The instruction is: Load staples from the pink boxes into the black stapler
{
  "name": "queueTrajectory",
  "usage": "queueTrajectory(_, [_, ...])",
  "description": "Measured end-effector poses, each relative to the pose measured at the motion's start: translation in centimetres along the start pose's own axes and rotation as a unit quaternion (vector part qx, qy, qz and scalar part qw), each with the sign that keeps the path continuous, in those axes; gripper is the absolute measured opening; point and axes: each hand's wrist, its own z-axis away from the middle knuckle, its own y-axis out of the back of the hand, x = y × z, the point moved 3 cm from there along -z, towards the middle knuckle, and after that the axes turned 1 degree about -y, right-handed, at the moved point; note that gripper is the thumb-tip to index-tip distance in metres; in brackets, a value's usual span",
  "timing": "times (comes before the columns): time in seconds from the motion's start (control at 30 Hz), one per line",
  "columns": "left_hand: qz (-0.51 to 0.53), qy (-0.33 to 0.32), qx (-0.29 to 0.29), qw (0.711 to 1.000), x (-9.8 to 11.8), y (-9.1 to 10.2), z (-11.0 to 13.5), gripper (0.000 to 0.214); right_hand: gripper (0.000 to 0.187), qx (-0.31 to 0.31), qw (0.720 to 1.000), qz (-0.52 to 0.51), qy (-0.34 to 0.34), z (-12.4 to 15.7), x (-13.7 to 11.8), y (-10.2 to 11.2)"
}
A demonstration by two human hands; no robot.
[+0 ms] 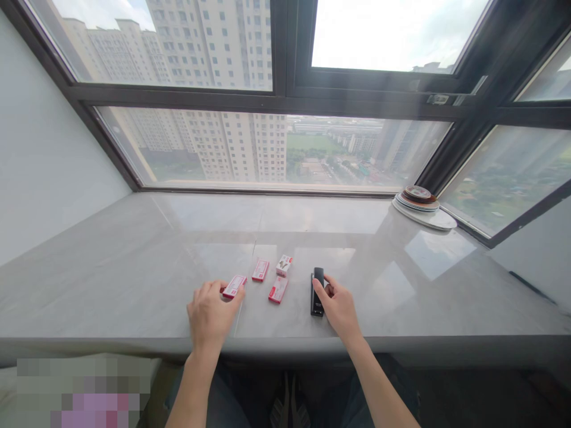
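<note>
My left hand (210, 315) is closed on a small flat pink-and-white staple box (234, 286), gripping it between thumb and fingers near the counter surface. My right hand (338, 303) wraps round the side of a black stapler (317, 292), its thumb on the top and its other fingers partly hidden behind. Between the hands lie two more pink-and-white boxes, one farther back (260, 270) and one nearer me (278, 290). A small white box (284, 265) with a dark picture on it stands just behind the nearer one.
Everything rests on a glossy grey stone sill (134, 297) with its front edge close to me. Stacked plates (423, 215) sit in the far right corner. Dark-framed windows (285, 98) rise behind, and a white wall (53, 160) bounds the left.
</note>
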Motion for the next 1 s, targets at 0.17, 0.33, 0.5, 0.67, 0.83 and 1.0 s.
queueTrajectory(0.17, [0.021, -0.062, -0.023, 0.998, 3.4, 0.0, 2.3, 0.029, 0.062, 0.008, 1.0, -0.016, -0.013, 0.2, 0.0, -0.1])
queueTrajectory(0.33, [0.061, -0.146, -0.096, 0.983, 10.1, -2.8, 2.2, 0.045, 0.056, -0.011, 1.0, -0.013, -0.017, 0.1, 0.0, -0.2])
queueTrajectory(0.5, [0.063, -0.116, -0.083, 0.988, 10.7, -4.4, 1.8, 0.064, 0.05, -0.062, 0.997, 0.036, 0.023, -1.2, -0.1, 2.0])
queueTrajectory(0.67, [0.112, -0.161, -0.128, 0.972, 9.0, -3.9, 3.3, 0.036, 0.037, -0.101, 0.988, 0.076, 0.086, -2.2, -1.1, 3.6])
queueTrajectory(0.83, [0.162, -0.27, -0.165, 0.935, 9.6, -2.3, 4.4, 0.044, 0.041, -0.115, 0.974, 0.098, 0.168, -1.5, -3.7, 0.8])
queueTrajectory(1.0, [0.186, -0.313, -0.202, 0.909, 9.5, -1.7, 4.4, 0.041, 0.035, -0.126, 0.967, 0.111, 0.191, -0.6, -6.2, -2.6])
